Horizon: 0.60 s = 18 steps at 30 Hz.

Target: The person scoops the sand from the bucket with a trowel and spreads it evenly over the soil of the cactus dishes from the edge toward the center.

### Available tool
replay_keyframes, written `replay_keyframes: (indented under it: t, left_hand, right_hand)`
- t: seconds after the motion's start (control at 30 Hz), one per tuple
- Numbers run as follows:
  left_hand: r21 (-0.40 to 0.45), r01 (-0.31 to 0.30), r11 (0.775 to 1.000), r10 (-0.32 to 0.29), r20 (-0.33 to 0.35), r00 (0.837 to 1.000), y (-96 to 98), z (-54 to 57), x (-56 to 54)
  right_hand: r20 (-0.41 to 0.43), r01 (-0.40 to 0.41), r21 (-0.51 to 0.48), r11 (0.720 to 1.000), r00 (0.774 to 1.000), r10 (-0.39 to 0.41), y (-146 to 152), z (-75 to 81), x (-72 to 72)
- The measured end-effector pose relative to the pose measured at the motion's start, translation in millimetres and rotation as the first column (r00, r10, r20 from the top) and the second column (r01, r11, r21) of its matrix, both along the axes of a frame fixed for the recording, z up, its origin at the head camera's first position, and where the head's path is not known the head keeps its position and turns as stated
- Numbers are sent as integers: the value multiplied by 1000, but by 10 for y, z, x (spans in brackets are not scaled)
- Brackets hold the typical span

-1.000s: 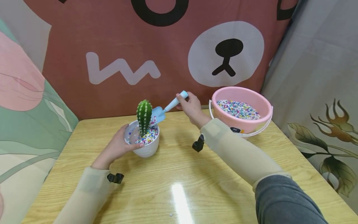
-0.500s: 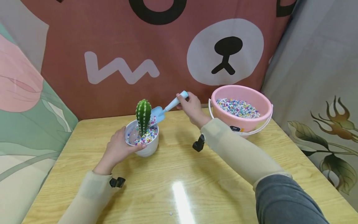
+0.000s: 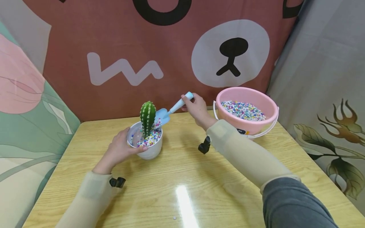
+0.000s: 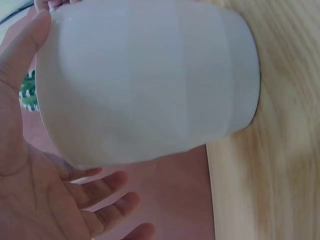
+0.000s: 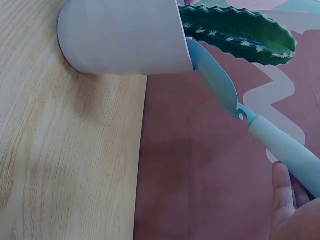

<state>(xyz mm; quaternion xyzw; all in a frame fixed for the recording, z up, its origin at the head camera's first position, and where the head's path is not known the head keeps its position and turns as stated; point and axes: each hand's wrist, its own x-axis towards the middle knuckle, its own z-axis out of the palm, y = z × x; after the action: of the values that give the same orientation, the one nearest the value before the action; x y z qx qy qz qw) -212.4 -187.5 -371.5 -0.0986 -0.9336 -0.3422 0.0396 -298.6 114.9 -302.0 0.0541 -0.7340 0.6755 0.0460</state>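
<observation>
A green cactus (image 3: pixel 147 118) stands in a white flower pot (image 3: pixel 150 153) that is partly filled with colourful beads (image 3: pixel 153 136). My left hand (image 3: pixel 118 148) holds the pot at its left side, the thumb lying along the near rim. In the left wrist view the other fingers (image 4: pixel 112 200) spread past the pot's wall. My right hand (image 3: pixel 197 107) grips a light blue trowel (image 3: pixel 178 105) by the handle. Its blade (image 5: pixel 217 82) slants down over the pot's right rim beside the cactus, with beads on it. The blade's tip is hidden inside the pot in the right wrist view.
A pink bucket (image 3: pixel 233 118) holding many beads (image 3: pixel 242 110) stands at the right, its white handle (image 3: pixel 266 131) hanging down in front. A single bead (image 3: pixel 175 218) lies near the front of the wooden table (image 3: pixel 159 190). A printed cloth (image 3: pixel 114 98) hangs behind the table.
The view shifts slightly. Both hands, the pot and the trowel keep nearly the same places, with the trowel's blade still at the pot's right rim.
</observation>
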Motion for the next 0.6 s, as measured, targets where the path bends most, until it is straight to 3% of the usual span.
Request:
replay_keyframes:
  t: [0.27, 0.6]
  left_hand:
    - [-12, 46, 999, -45, 52, 998, -75, 20, -51]
    - [41, 102, 994, -105, 71, 992, -128, 6, -106]
  right_hand:
    - [8, -12, 1, 1000, 1000, 12, 3, 23, 7]
    - [23, 0, 56, 998, 1000, -1, 12, 50, 26]
